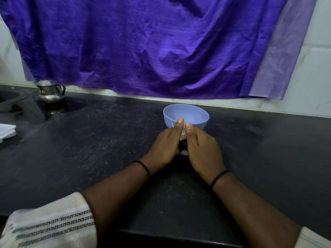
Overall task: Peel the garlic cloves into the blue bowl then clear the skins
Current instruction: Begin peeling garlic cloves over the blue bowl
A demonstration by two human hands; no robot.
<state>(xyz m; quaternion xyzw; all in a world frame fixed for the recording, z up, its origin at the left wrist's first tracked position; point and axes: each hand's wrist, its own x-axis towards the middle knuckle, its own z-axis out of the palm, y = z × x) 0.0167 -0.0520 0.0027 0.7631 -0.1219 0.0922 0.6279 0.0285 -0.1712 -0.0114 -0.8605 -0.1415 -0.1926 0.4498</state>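
Observation:
The blue bowl (186,114) stands on the black counter (107,149), just beyond my hands; what lies in it is hidden. My left hand (165,144) and my right hand (202,151) are pressed together right in front of the bowl. Both grip a pale garlic piece (183,135) between them, with the two thumbs side by side on top of it. Most of the garlic is hidden by the fingers. A scrap of white skin (184,152) shows below, between the heels of the hands.
A small steel pot (50,93) sits at the back left beside a sink basin (10,99). A white folded cloth (6,131) lies at the left edge. A purple curtain (152,45) hangs over the wall behind. The counter's front edge runs under my forearms.

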